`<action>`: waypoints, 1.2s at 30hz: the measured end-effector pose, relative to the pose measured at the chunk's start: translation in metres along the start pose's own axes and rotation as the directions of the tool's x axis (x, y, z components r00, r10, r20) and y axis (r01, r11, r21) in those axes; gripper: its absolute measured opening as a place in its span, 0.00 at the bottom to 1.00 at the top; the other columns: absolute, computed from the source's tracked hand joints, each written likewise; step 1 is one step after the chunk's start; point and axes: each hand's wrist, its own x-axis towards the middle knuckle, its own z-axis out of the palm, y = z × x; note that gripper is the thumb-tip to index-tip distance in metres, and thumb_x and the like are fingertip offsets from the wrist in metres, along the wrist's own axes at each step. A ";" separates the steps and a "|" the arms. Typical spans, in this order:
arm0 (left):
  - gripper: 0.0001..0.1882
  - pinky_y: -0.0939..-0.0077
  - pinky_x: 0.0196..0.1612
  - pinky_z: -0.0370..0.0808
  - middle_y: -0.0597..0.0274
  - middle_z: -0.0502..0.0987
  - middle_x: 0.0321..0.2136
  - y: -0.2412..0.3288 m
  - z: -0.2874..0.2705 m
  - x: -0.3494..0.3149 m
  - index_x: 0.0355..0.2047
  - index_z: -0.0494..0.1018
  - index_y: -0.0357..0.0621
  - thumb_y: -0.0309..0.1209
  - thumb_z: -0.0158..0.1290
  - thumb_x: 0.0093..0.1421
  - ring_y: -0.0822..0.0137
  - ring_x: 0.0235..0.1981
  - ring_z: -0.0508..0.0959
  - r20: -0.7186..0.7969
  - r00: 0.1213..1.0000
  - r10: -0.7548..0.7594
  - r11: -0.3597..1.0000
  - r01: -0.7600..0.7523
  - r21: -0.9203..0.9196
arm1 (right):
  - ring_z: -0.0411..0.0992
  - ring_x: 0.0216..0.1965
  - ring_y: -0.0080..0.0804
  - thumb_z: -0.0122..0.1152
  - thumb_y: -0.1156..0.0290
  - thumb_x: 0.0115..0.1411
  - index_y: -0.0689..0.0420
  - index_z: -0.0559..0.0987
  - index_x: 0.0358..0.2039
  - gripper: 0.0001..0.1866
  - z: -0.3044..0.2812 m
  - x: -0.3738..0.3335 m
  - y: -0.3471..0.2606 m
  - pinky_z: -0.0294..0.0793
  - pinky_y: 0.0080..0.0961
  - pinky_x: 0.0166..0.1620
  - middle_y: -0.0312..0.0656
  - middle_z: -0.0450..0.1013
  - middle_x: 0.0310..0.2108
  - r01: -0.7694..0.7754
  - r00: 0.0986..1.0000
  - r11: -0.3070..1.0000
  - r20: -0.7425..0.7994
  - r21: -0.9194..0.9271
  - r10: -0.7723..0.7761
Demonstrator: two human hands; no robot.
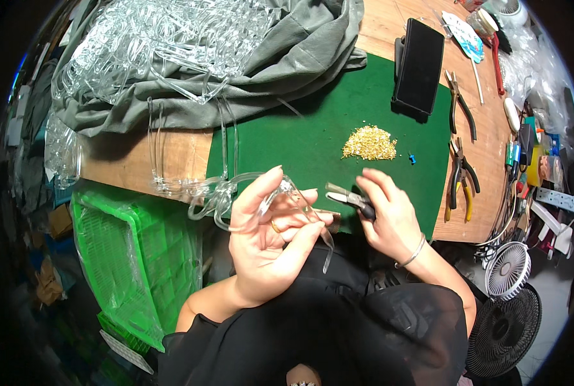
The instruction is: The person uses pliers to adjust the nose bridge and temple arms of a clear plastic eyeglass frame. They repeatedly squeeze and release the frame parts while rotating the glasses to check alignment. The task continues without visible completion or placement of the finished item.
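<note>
My left hand (pixel 271 235) is raised palm-up over the table's near edge, its fingers closed on a clear plastic spectacle frame (pixel 287 193) whose arm hangs down past my thumb. My right hand (pixel 390 219) grips small pliers (pixel 348 197) with dark handles, their metal jaws pointing left toward the clear frame. A green mat (pixel 313 138) covers the table under both hands, and a small heap of tiny gold parts (pixel 369 143) lies on it just beyond my right hand.
More clear frames (pixel 190 183) hang over the table edge at left. A grey cloth (pixel 287 58) holds a big pile of clear frames (pixel 165 38). A black case (pixel 419 64), pliers (pixel 459 103), cutters (pixel 461 180), green crate (pixel 139 257) and two fans (pixel 507 270) surround the mat.
</note>
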 end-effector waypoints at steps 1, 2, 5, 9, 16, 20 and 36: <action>0.37 0.71 0.41 0.77 0.48 0.70 0.43 0.002 0.000 0.000 0.59 0.48 0.43 0.10 0.49 0.51 0.60 0.38 0.78 0.010 0.999 -0.035 0.997 0.036 -0.068 | 0.68 0.35 0.41 0.60 0.75 0.39 0.62 0.68 0.47 0.29 -0.003 0.006 0.000 0.68 0.33 0.39 0.46 0.63 0.49 0.009 1.000 0.997 -0.007 -0.075 -0.009; 0.37 0.70 0.41 0.77 0.49 0.70 0.43 0.003 0.000 -0.001 0.59 0.48 0.43 0.10 0.49 0.51 0.60 0.38 0.78 0.024 0.997 -0.069 0.988 0.072 -0.135 | 0.68 0.33 0.38 0.60 0.75 0.38 0.63 0.67 0.49 0.32 0.001 0.010 0.004 0.67 0.31 0.38 0.45 0.63 0.51 0.005 1.000 0.996 0.004 -0.088 -0.005; 0.38 0.68 0.38 0.78 0.48 0.71 0.41 0.007 0.003 0.001 0.59 0.46 0.43 0.11 0.50 0.51 0.58 0.35 0.78 0.034 0.983 -0.182 0.950 0.185 -0.251 | 0.68 0.32 0.37 0.60 0.74 0.38 0.63 0.67 0.50 0.33 0.010 0.016 -0.001 0.66 0.30 0.37 0.44 0.62 0.53 0.008 0.995 0.971 0.096 -0.238 0.015; 0.40 0.67 0.36 0.78 0.47 0.71 0.40 0.016 -0.001 0.005 0.60 0.44 0.42 0.12 0.50 0.50 0.57 0.31 0.79 0.061 0.950 -0.305 0.893 0.308 -0.330 | 0.68 0.31 0.36 0.62 0.72 0.38 0.63 0.67 0.51 0.35 0.005 0.009 -0.001 0.66 0.29 0.36 0.43 0.63 0.53 0.005 0.994 0.963 0.103 -0.271 0.024; 0.22 0.74 0.37 0.79 0.48 0.72 0.40 0.011 -0.006 0.002 0.47 0.62 0.33 0.11 0.50 0.51 0.65 0.36 0.77 0.166 0.967 -0.195 0.854 0.251 -0.457 | 0.68 0.31 0.36 0.61 0.71 0.38 0.63 0.66 0.51 0.35 0.003 0.015 -0.001 0.66 0.30 0.36 0.45 0.64 0.52 0.043 0.992 0.936 0.130 -0.350 0.002; 0.20 0.72 0.39 0.80 0.48 0.71 0.42 0.021 -0.006 -0.007 0.44 0.66 0.29 0.10 0.51 0.50 0.64 0.41 0.76 0.067 0.995 -0.069 0.961 0.084 -0.262 | 0.67 0.30 0.40 0.60 0.75 0.40 0.61 0.70 0.42 0.24 -0.007 0.007 0.010 0.66 0.35 0.36 0.45 0.67 0.45 0.004 1.000 0.987 0.027 -0.163 0.001; 0.18 0.75 0.44 0.71 0.43 0.69 0.45 0.013 -0.014 0.004 0.43 0.62 0.32 0.16 0.51 0.52 0.69 0.35 0.76 0.191 0.971 -0.144 0.989 0.144 0.009 | 0.68 0.31 0.43 0.59 0.76 0.46 0.58 0.71 0.31 0.10 0.016 0.033 0.034 0.65 0.34 0.34 0.44 0.68 0.27 -0.155 0.982 0.988 -0.103 0.024 0.156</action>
